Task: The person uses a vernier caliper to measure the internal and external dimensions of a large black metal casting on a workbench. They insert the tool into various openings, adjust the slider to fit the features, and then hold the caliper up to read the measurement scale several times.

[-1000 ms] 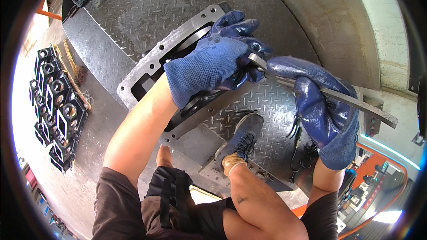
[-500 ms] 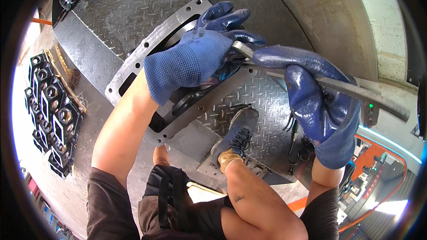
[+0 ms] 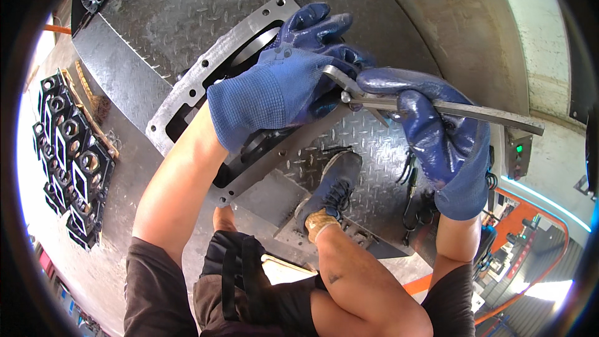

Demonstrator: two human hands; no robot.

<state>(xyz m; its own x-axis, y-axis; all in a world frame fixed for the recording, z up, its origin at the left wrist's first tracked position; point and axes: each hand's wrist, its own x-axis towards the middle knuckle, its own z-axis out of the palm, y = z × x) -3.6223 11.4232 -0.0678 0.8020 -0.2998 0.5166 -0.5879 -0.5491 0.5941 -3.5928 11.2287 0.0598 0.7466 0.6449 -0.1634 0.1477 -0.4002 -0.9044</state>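
Observation:
My left hand (image 3: 281,78), in a blue coated glove, rests over a grey metal frame casting (image 3: 218,50) with bolt holes and wide openings. Its upper fingers are apart and stretched away from me; the thumb side and whatever lies under the palm are hidden. In my right hand (image 3: 437,131), gloved the same way, is a long flat metal bar tool (image 3: 480,114) with a curved, fork-like head. The fingers are wrapped round its shaft. That head lies right beside my left fingers, near the casting's right edge; whether it touches the casting I cannot tell.
The casting is on a dark tread-plate surface (image 3: 206,0). My shoe (image 3: 334,184) stands on tread plate below it. Several black machined parts (image 3: 75,156) lie in rows at left. A curved metal wall (image 3: 474,25) rises at right, above a small box with a green light (image 3: 518,153).
My right hand has shifted slightly left and up, and the bar's far end has swung up and left. More of its forked head shows. My left hand has moved a little right.

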